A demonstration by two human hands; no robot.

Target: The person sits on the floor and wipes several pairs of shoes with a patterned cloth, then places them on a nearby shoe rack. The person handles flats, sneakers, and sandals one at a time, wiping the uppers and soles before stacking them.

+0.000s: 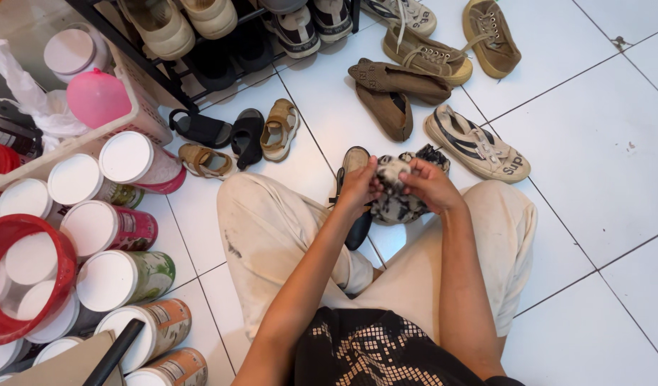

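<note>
Far left: red plastic basket [15,286] w/ white-lidded tins inside, then a stack of round tins [122,275] on their sides, white lids facing up. Behind them a white crate [140,107] holding a pink balloon [98,96] & crumpled plastic. Black shoe rack [165,78] above it, beige shoes & sneakers on the shelves.

On the white tile floor [600,179], just in front of the rack: black kid's sandals [225,132] & tan kid's sandals [279,129], side by side.

Centre: person sits cross-legged in cream trousers [272,229], both arms stretched fwd. Left hand [359,187] has fingers closed, pinching the left edge of a black-and-white patterned shoe [399,200]. Shoe is held just above the floor betw. the knees; its mate lies partly under/behind it, can't tell exactly how. Black flat shoe [357,225] w/ tan insole sits under the left hand, touching the left knee. Right hand [430,187] also curled shut, gripping the same patterned shoe's top right edge; the two hands nearly meet.

Beyond the hands: pair of brown loafers [393,89]; olive lace-up sneakers [443,46] further back. Right: beige-and-black striped canvas sneaker [475,146] near the right knee.
</note>
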